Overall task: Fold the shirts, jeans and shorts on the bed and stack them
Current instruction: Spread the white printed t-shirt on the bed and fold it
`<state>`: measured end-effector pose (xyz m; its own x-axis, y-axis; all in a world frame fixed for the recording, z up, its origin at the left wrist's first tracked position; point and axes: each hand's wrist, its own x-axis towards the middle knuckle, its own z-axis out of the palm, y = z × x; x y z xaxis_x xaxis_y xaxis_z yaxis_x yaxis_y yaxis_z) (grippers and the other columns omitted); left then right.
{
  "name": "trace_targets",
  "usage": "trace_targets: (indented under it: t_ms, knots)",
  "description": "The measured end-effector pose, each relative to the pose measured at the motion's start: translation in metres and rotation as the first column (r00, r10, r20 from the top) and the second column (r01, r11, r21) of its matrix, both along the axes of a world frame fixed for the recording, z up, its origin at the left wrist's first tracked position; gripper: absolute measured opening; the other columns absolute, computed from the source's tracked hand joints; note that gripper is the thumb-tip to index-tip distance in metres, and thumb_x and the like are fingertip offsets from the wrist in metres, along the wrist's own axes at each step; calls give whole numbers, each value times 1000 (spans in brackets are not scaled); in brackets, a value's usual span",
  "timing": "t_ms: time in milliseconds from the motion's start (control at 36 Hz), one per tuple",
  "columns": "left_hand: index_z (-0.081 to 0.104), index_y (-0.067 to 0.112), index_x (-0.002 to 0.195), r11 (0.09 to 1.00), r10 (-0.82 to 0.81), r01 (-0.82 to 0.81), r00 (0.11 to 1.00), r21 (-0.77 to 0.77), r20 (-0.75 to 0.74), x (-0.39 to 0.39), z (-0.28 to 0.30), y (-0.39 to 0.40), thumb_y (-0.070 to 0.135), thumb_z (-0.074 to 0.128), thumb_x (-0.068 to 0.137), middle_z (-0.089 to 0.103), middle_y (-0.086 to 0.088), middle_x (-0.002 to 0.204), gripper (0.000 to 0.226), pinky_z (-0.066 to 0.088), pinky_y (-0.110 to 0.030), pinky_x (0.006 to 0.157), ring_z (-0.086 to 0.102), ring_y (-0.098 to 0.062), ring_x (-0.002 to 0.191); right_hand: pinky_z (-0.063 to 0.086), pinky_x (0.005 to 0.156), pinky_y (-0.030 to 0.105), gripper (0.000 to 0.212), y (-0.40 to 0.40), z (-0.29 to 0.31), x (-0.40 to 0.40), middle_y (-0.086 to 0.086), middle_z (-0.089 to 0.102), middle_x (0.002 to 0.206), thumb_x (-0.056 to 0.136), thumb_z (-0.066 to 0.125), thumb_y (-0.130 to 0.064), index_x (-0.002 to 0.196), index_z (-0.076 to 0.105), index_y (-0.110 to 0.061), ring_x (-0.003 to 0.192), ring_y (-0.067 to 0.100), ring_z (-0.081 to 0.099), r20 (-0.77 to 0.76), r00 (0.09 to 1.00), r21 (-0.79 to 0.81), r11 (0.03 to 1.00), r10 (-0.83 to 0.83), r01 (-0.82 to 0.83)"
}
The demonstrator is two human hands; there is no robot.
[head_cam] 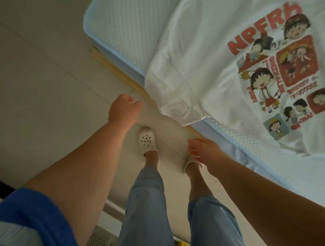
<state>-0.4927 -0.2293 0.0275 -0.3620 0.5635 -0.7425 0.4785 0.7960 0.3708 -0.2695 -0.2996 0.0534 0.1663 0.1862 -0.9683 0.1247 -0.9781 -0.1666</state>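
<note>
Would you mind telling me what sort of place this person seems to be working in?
Most likely a bedroom at home. A bed with a pale blue mattress cover stands on a tiled floor, a white printed T-shirt lies spread on it, and the person wears white clogs.

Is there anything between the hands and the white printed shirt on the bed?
Nothing visible. The left hand and right hand hang over the floor beside the bed, holding nothing; open air separates them from the shirt.
</note>
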Motion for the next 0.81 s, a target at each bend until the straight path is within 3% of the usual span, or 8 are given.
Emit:
trace_targets:
  t_ms: [83,167,250,333,472,639,694,806]
  knots:
    - [56,20,90,988,-152,152,986,14,64,17,31,5,33,56,85,52,9,76,14,37,-27,62,52,-15,73,46,63,28,10,-3,34,28,7,62,80,88,63,-18,79,61,-13,71,19,59,2,996,8,996,88,-88]
    - [57,20,89,954,-299,301,948,-1,112,42,64,7,33,56,85,56,5,83,14,38,-29,67,53,-17,81,51,80,37,10,-9,68,66,14,68,95,88,62,-21,81,64,-14,89,28,64,71,981,31,982,182,-185]
    - [59,18,99,900,-433,437,891,5,135,77,90,7,35,56,87,59,1,95,21,40,-30,73,55,-18,90,51,82,37,7,-18,91,108,11,68,98,87,62,-24,85,64,-18,92,26,64,108,973,42,977,204,-209]
    - [58,19,99,845,-532,533,837,28,126,123,106,10,34,56,88,57,4,90,18,38,-28,71,54,-17,86,51,82,38,7,-29,102,157,8,67,94,87,63,-26,84,63,-20,90,26,63,176,968,61,979,181,-194]
    - [55,24,94,742,-671,667,738,71,77,221,112,13,32,57,88,56,5,89,10,40,-29,72,55,-18,83,51,88,43,16,-52,96,258,7,65,97,85,65,-28,95,63,-15,93,27,62,284,959,86,996,8,-33]
    - [53,27,92,679,-731,724,683,119,12,354,94,5,34,56,89,50,16,77,8,32,-20,56,49,-10,75,48,92,46,54,-71,67,382,11,61,104,87,64,-29,133,47,-7,96,28,60,321,910,120,964,-264,238]
    - [55,26,92,666,-744,739,668,102,17,397,89,2,33,57,88,55,11,81,9,36,-22,56,52,-11,76,46,96,48,55,-69,58,419,14,61,110,86,66,-27,134,47,-7,100,29,59,302,861,161,912,-409,377]
    - [60,22,105,603,-795,792,606,101,-8,481,78,9,34,59,86,60,6,95,22,42,-28,69,58,-18,87,48,93,42,30,-57,41,482,7,62,96,85,66,-23,110,60,-9,84,20,59,202,727,232,754,-656,615]
